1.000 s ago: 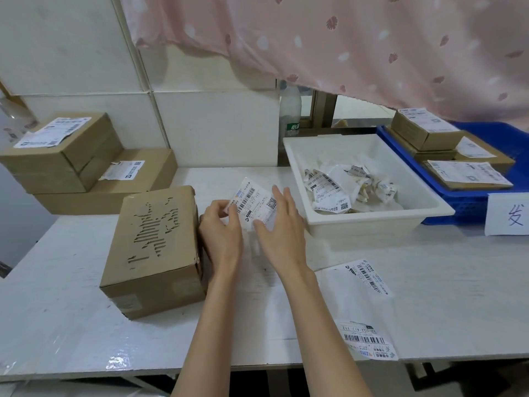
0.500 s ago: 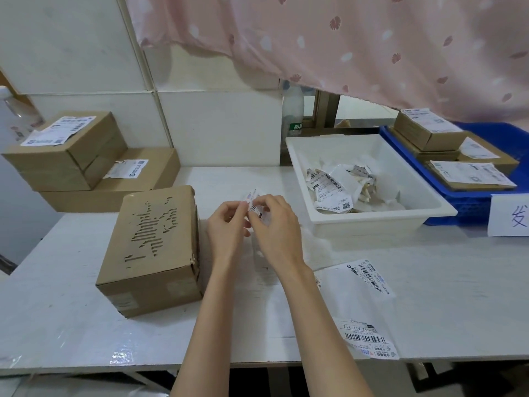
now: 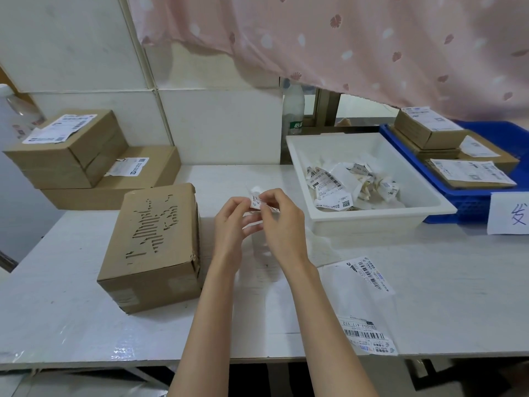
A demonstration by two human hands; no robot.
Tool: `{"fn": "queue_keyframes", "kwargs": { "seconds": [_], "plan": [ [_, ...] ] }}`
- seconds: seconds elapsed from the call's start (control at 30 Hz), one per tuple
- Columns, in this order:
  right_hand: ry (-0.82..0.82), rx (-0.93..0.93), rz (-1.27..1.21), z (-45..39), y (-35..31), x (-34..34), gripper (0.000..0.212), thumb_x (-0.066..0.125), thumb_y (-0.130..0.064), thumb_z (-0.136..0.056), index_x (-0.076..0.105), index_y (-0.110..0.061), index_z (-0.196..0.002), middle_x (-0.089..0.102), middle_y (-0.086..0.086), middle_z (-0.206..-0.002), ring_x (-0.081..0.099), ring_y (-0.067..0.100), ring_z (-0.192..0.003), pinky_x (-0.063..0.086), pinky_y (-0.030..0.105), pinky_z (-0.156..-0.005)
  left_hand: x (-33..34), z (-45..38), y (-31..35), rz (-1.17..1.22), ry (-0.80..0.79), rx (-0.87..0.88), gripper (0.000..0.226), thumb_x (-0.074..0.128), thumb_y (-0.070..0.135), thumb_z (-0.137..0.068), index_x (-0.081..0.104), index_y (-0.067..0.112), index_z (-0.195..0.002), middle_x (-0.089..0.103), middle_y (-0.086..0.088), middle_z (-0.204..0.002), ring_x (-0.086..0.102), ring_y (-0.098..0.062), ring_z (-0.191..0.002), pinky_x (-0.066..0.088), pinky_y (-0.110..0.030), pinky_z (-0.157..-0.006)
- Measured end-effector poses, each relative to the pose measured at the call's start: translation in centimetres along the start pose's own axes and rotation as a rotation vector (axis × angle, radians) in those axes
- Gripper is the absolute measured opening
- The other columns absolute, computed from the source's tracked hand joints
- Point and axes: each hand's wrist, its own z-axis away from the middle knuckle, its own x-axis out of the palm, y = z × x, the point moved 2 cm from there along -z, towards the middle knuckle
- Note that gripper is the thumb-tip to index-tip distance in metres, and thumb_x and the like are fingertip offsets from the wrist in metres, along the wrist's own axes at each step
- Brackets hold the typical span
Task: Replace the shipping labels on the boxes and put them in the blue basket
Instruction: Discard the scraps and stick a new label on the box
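— What lies nearest the camera on the white tabletop (image 3: 429, 267)?

— A fresh label sheet (image 3: 363, 305) with barcodes at its near and far ends, flat at the front right, just right of the person's right forearm. To the left sits a bare cardboard box (image 3: 154, 247), its top scarred where a label was torn away.

— And the hands?

— Both are raised over the middle of the tabletop. The left hand (image 3: 229, 224) and right hand (image 3: 282, 224) together pinch a crumpled old label (image 3: 259, 202), fingers curled round it from either side. A second ago that label was spread almost flat between them; half a second ago it was already folding; now it is a small wad.

— What stands beyond them?

— Just right of the hands, a white tray (image 3: 372, 219) holding a heap of crumpled, discarded labels (image 3: 349, 184). Touching its right side is the blue basket (image 3: 463, 207), with relabelled boxes (image 3: 446, 150) stacked inside and a paper sign (image 3: 509, 213) hung on its front. At far left, two stacked boxes (image 3: 86, 161) with old labels on their tops wait against the tiled wall (image 3: 214, 124). A plastic bottle (image 3: 293, 110) stands behind the tray, and a pink curtain (image 3: 343, 38) hangs over it all.
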Motion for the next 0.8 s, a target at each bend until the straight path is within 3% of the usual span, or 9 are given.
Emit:
{"fn": "queue_keyframes", "kwargs": {
  "seconds": [0.23, 0.47, 0.57, 0.67, 0.8],
  "plan": [
    [-0.001, -0.002, -0.035, 0.07, -0.07, -0.07, 0.016, 0.048, 0.000, -0.094, 0.056, -0.014, -0.095, 0.062, -0.008, -0.092, 0.061, 0.011, -0.091, 0.049, 0.023, -0.078, -0.09, -0.22, -0.31, -0.010, -0.021, -0.009, 0.012, 0.051, 0.004, -0.096, 0.058, 0.005, -0.087, 0.069, -0.020, -0.092, 0.071, -0.025, -0.081, 0.056, -0.027, -0.063],
    [0.008, -0.003, -0.044, 0.05, -0.22, -0.26, 0.015, 0.046, 0.001, -0.095, 0.055, -0.011, -0.094, 0.061, -0.008, -0.088, 0.061, 0.009, -0.086, 0.046, 0.015, -0.073, -0.08, -0.32, -0.54, -0.011, -0.009, 0.014, 0.016, 0.052, 0.002, -0.096, 0.062, 0.003, -0.084, 0.070, -0.019, -0.085, 0.070, -0.022, -0.079, 0.055, -0.024, -0.066],
    [0.004, 0.032, -0.053, 0.03, -0.11, -0.11, 0.013, 0.047, -0.003, -0.095, 0.056, -0.011, -0.090, 0.063, -0.005, -0.085, 0.062, 0.011, -0.085, 0.048, 0.023, -0.075, -0.12, -0.30, -0.64, -0.044, -0.020, 0.052, 0.016, 0.053, 0.006, -0.098, 0.064, 0.002, -0.087, 0.070, -0.013, -0.083, 0.070, -0.017, -0.078, 0.055, -0.023, -0.066],
    [0.020, 0.040, -0.003, -0.10, 0.00, -0.04, 0.014, 0.054, -0.014, -0.095, 0.061, -0.015, -0.084, 0.063, -0.003, -0.093, 0.059, 0.015, -0.097, 0.047, 0.031, -0.086, -0.25, -0.28, -0.71, -0.107, -0.013, 0.099, 0.017, 0.053, 0.009, -0.099, 0.065, -0.001, -0.092, 0.069, -0.008, -0.080, 0.069, -0.011, -0.074, 0.055, -0.023, -0.064],
    [0.074, 0.027, 0.059, -0.13, -0.11, -0.30, 0.015, 0.064, -0.028, -0.090, 0.066, -0.017, -0.080, 0.063, -0.006, -0.090, 0.060, 0.012, -0.092, 0.048, 0.037, -0.089, -0.28, -0.48, -0.70, -0.246, 0.006, 0.142, 0.018, 0.053, 0.013, -0.100, 0.068, 0.005, -0.094, 0.072, 0.001, -0.081, 0.068, -0.009, -0.077, 0.055, -0.034, -0.074]
  ]
}}
